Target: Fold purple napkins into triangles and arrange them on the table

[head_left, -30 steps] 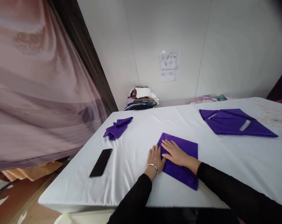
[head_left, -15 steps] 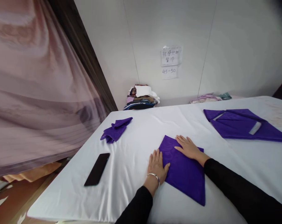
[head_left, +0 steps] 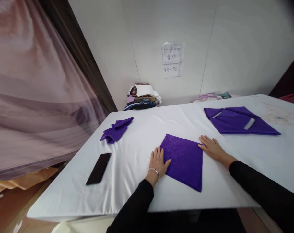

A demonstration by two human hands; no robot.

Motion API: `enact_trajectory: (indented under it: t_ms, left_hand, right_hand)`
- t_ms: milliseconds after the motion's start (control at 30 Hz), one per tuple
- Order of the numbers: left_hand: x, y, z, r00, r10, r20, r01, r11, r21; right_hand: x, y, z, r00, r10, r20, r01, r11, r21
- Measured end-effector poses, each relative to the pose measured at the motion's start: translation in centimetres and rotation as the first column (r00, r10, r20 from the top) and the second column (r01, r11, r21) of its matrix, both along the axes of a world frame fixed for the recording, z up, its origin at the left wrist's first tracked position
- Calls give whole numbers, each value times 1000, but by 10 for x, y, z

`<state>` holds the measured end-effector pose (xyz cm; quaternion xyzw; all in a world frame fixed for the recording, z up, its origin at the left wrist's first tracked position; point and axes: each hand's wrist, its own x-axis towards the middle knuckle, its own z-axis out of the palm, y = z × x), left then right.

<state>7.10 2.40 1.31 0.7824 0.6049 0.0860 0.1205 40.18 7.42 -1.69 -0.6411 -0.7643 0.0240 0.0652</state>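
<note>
A purple cloth napkin, folded to a four-sided shape, lies flat on the white-covered table in front of me. My left hand rests open on its left edge, thumb on the cloth and a bracelet on the wrist. At the upper right corner of the napkin, my right hand is open with fingers spread. Its thumb tip touches or nearly touches that corner, while the palm lies over the white cover.
A crumpled purple cloth and a black phone lie to the left. Farther right is another folded purple cloth with pale strips. Stacked clothes stand behind the table, below a paper sign. A pink curtain hangs at left.
My right hand has slid right across the napkin to its upper right corner, uncovering the upper part. The left hand stays on the left edge. The view has shifted slightly.
</note>
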Motion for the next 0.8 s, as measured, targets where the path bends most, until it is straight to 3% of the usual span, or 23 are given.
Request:
enact_trajectory:
  t_ms: [67,167,233,300,500,633,700,800]
  left_hand:
    - [-5,-9,2,996,-46,81,44,999,22]
    - [-12,-32,5,955,-253,156,249,967,48]
    - [-15,-48,7,904,-397,161,394,918,54]
    - [-16,-57,10,875,-464,139,460,886,57]
    - [-5,-45,14,841,-540,29,533,836,133]
    - [2,-41,5,835,-549,-39,542,809,229]
    - [6,-42,2,846,-533,-30,522,815,250]
    - [10,-40,1,885,-452,111,414,874,255]
  right_hand:
    - [11,-13,1,998,-32,-57,31,999,-13]
    - [19,-39,2,983,-31,-179,26,999,-29]
    - [18,-59,5,968,14,-249,-20,1000,-19]
    - [10,-77,9,951,104,-290,-107,994,3]
    - [-26,-106,21,850,411,-330,-430,903,15]
    - [-36,-109,22,794,499,-348,-529,848,10]
    - [-35,-110,22,783,512,-353,-544,839,11]
    - [-34,-113,24,772,524,-360,-562,827,-1]
